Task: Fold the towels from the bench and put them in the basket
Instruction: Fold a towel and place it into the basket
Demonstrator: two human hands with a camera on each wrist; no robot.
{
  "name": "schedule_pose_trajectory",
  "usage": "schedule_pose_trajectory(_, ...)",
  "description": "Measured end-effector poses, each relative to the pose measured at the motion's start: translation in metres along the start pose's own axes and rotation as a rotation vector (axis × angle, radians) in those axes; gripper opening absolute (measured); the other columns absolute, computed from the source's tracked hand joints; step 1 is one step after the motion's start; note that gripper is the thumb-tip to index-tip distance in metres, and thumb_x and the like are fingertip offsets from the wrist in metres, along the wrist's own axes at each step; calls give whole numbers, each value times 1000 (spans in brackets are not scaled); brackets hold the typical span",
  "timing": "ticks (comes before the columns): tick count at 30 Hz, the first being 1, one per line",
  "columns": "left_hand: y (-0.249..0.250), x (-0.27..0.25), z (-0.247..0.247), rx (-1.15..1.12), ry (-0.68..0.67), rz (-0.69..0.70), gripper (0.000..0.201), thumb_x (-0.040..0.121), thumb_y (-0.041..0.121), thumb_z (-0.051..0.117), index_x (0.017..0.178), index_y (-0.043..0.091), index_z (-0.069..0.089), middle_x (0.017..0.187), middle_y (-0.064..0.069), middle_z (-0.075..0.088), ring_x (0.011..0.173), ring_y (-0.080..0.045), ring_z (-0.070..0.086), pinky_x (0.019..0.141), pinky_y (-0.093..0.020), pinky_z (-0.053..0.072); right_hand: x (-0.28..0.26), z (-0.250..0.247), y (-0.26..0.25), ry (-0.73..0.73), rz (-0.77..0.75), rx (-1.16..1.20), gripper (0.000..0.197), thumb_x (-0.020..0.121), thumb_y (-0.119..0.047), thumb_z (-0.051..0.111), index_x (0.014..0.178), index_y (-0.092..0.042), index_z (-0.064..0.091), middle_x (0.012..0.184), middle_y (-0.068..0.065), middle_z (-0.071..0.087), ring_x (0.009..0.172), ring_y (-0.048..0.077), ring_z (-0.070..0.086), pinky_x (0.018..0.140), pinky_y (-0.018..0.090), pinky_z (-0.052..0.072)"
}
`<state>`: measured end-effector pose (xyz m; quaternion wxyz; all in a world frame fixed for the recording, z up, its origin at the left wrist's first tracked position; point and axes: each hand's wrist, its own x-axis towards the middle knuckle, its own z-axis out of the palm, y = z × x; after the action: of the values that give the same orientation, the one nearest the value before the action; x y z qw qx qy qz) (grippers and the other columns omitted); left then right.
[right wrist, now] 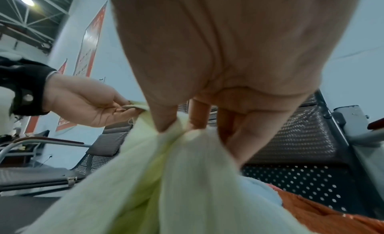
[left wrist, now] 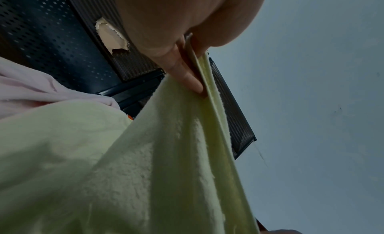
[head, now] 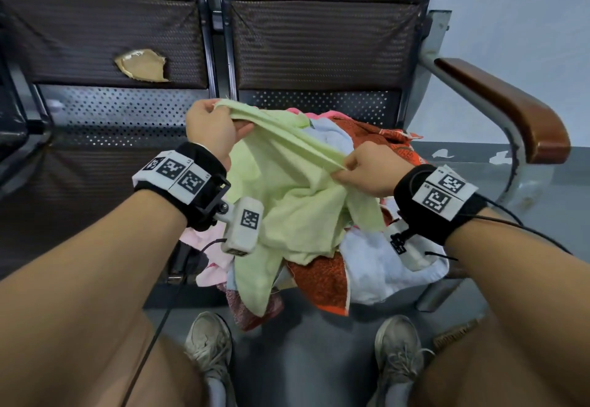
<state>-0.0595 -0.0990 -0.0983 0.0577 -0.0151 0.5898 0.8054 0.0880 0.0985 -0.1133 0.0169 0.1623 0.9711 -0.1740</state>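
Note:
A pale green towel point(head: 297, 202) hangs between my two hands above a heap of towels on the bench seat. My left hand point(head: 220, 119) pinches one corner of it at the upper left; the pinch shows close up in the left wrist view, left hand point(left wrist: 187, 60) on green towel point(left wrist: 158, 155). My right hand point(head: 351, 167) grips a bunched edge further right and lower, seen as right hand point(right wrist: 187, 122) on green towel point(right wrist: 145, 180). The heap holds an orange patterned towel point(head: 322, 279), a white towel point(head: 383, 266) and pink towels point(head: 207, 266). No basket is in view.
The bench point(head: 105, 112) has perforated metal seats and dark padded backs, one with a torn patch point(head: 140, 65). A brown wooden armrest point(head: 510, 112) rises at the right. My shoes point(head: 210, 342) stand on the grey floor below the heap. A cable trails from my left wrist.

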Motion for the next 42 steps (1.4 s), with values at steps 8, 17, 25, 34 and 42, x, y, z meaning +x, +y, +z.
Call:
schedule_pose_trajectory(8, 2, -5, 1, 105, -44, 110, 34, 94, -3, 37, 104, 6, 68, 93, -14, 68, 78, -24, 73, 62, -25, 57, -9, -14, 21, 321, -131, 68, 27, 97, -25, 55, 74, -17, 64, 57, -5, 48, 61, 22, 49, 63, 35, 40)
schedule_pose_trajectory(17, 2, -11, 2, -40, -49, 74, 30, 96, -4, 36, 107, 3, 62, 91, -16, 68, 74, -23, 72, 64, -26, 57, -21, 34, 30, -204, -105, -201, 45, 94, -36, 59, 60, -12, 44, 61, 5, 45, 61, 24, 44, 62, 36, 39)
schedule_pose_trajectory(25, -4, -2, -3, 82, -39, 42, 29, 95, -4, 41, 100, 4, 68, 80, -12, 66, 64, -17, 67, 59, -23, 54, -18, 4, 60, 292, 172, 267, 51, 102, -38, 43, 56, -15, 44, 57, 0, 44, 56, 21, 44, 50, 29, 29)
schedule_pose_trajectory(34, -7, 2, -23, 723, -152, 180, 30, 88, 21, 44, 73, 2, 62, 70, -14, 57, 66, -26, 51, 63, -36, 47, -28, -36, 91, 281, 9, 140, 53, 91, -45, 68, 55, -12, 47, 54, 2, 41, 53, 17, 40, 53, 31, 33)
schedule_pose_trajectory(42, 48, 1, -20, 481, -392, 210, 17, 70, 22, 60, 83, 12, 57, 81, -9, 59, 75, -21, 53, 66, -37, 44, -32, -108, 62, 358, -169, 194, 22, 89, -34, 73, 103, -21, 62, 75, -6, 63, 62, -2, 55, 59, 15, 40)
